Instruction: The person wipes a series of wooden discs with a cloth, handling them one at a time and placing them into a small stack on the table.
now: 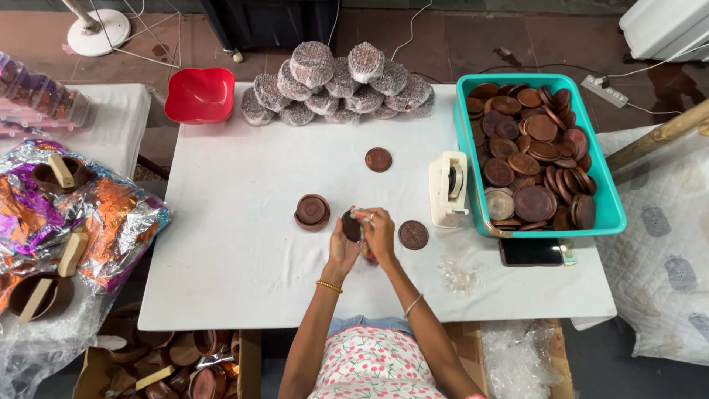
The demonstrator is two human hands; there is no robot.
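Observation:
Both my hands meet over the middle of the white table (244, 273). My left hand (342, 247) and my right hand (380, 233) together grip a small stack of round brown wooden discs (351, 224), held on edge between them. A shallow brown wooden holder (312, 211) sits just left of my hands. One loose carved disc (413, 234) lies just right of them, and another disc (378, 159) lies farther back.
A teal bin (609, 199) full of brown discs stands at the right, with a white tape dispenser (447, 188) and a dark phone (530, 252) beside it. Netted wrapped bundles (336, 85) pile at the back next to a red bowl (199, 94). Foil wrap (111, 214) lies left.

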